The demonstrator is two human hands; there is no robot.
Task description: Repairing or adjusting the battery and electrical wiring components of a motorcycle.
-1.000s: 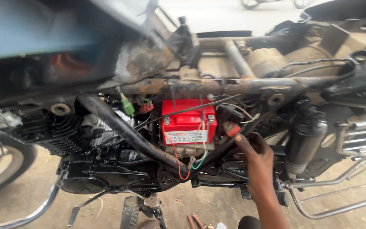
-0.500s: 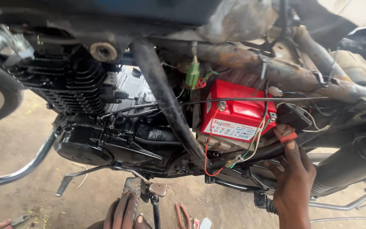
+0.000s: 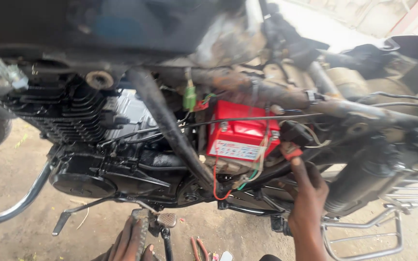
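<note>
Many wires (image 3: 247, 169) around red battery (image 3: 242, 135)

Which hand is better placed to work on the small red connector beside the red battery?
The right hand: its fingers already touch the small red connector beside the red box-shaped battery. The left hand is low, by the footrest.

A red battery (image 3: 244, 134) sits in the open frame of a stripped motorcycle, and everything else is placed from it. Just right of the battery, the right hand (image 3: 307, 193) reaches up from below, its fingers (image 3: 297, 166) touching a small red-capped connector (image 3: 291, 150). Under the battery hang red, green and white wires (image 3: 233, 181). Left of it lies the black finned engine (image 3: 68, 121), with a dark frame tube (image 3: 170, 128) slanting between them. Far below and left of the battery, the left hand (image 3: 129, 241) rests on a footpeg (image 3: 163, 221), above the dusty floor (image 3: 6, 193).
</note>
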